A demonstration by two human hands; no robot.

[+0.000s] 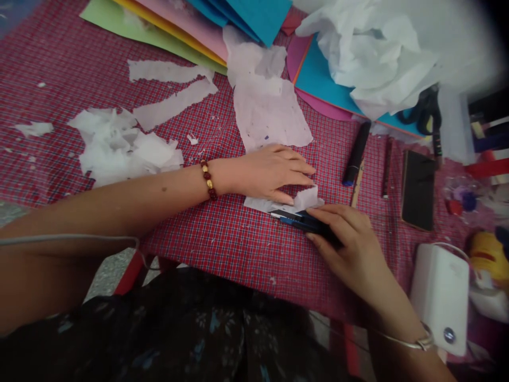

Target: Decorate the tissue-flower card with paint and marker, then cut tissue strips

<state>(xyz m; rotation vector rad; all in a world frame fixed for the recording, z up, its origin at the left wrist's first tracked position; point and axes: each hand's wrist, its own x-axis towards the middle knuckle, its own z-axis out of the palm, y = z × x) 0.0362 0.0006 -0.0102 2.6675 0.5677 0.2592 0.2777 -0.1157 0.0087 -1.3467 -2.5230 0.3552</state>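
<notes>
My left hand (274, 171) lies flat, palm down with fingers spread, on thin white paper (260, 204) near the table's front edge. A small curled flap of that paper rises beside the thumb. In my right hand (350, 239) is a blue-and-black utility knife (300, 220), its blade tip pointing left, just in front of the paper. Whether the blade touches the paper I cannot tell. Beyond my left hand stretches a larger torn sheet of thin paper (270, 114). Two torn paper strips (175, 101) and a crumpled paper heap (123, 146) lie to the left.
Coloured paper sheets (159, 40) lie at the back left. Crumpled white paper (377, 58) covers a blue sheet at the back right, near black scissors (427, 114). Rightward are a black marker (357, 154), a phone (418, 189) and a white power bank (441, 300).
</notes>
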